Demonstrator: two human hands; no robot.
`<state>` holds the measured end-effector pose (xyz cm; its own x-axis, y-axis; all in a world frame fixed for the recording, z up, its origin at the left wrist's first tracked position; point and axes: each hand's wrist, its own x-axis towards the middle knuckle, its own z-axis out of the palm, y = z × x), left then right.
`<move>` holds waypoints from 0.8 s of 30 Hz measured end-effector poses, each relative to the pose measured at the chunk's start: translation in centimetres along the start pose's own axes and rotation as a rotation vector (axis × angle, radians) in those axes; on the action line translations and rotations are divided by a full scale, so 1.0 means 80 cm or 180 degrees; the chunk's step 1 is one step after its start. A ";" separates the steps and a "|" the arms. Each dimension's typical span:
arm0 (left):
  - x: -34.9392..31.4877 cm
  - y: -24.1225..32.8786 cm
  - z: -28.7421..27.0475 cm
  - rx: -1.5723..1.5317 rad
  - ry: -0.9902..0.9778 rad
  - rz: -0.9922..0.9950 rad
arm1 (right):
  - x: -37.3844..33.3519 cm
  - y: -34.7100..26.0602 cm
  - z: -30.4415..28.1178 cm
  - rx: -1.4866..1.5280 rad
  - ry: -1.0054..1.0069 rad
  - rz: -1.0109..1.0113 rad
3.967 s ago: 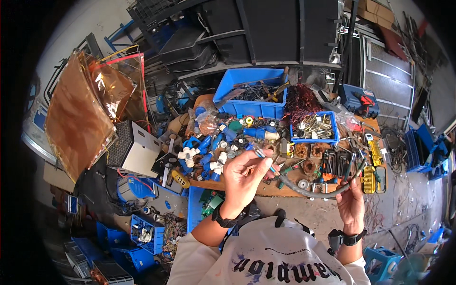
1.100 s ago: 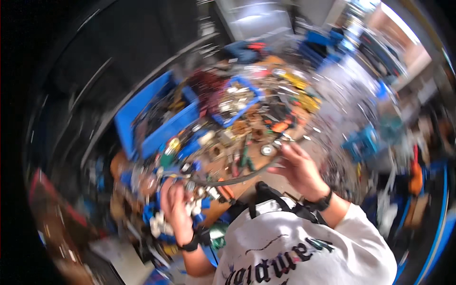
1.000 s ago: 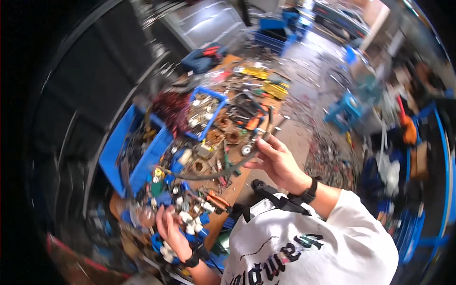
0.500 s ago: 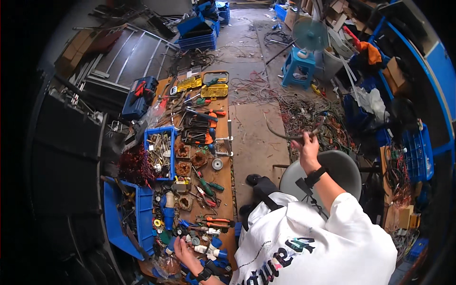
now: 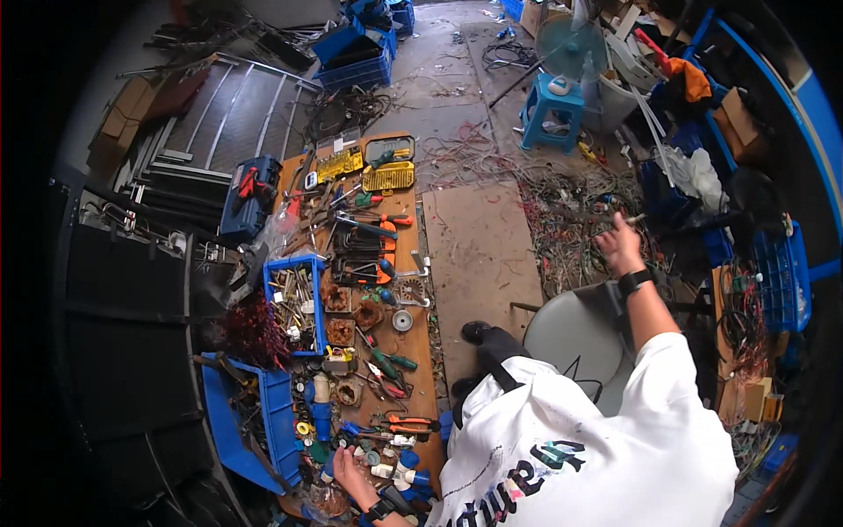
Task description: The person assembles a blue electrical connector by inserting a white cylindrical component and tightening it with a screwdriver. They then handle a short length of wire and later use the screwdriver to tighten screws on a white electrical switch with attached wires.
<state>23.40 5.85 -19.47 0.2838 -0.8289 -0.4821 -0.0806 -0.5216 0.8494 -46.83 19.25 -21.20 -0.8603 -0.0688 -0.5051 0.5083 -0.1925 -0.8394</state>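
Note:
My right hand reaches out over the wire pile on the floor, fingers apart. A dark length of cable lies or flies just beyond its fingertips; blur hides whether they still touch. My left hand hovers at the near end of the wooden workbench, fingers loosely stretched, with nothing visible in them. Beside it lie white and blue pipe fittings and orange-handled pliers.
A grey round stool stands below my right arm. Blue bins line the bench's left side. Hex keys, screwdrivers and rusty motor cores cover the bench. A fan stands behind a blue plastic stool.
My right hand has swung right and outward and its fingers have opened; the cable it gripped is now beyond the fingertips. My left hand has shifted slightly. The view has moved a little.

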 end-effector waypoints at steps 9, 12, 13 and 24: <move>0.014 -0.030 0.028 -0.0143 0.0219 -0.0363 | 0.021 0.086 0.013 -0.0743 -0.0591 0.1023; 0.003 -0.048 0.020 -0.0110 0.0372 -0.0541 | -0.018 0.113 0.047 -0.0790 -0.0948 0.1384; -0.003 -0.051 0.022 -0.0095 0.0431 -0.0649 | -0.020 0.120 0.054 -0.0889 -0.0891 0.1362; -0.076 -0.163 -0.013 -0.0314 0.1311 -0.1397 | 0.030 0.154 0.150 -0.1526 -0.1158 0.1221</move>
<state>23.74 17.92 -27.38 0.6183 -0.3841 -0.6857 0.2108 -0.7594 0.6155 -43.13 4.96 -30.34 -0.5334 -0.3837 -0.7538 0.6674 0.3567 -0.6538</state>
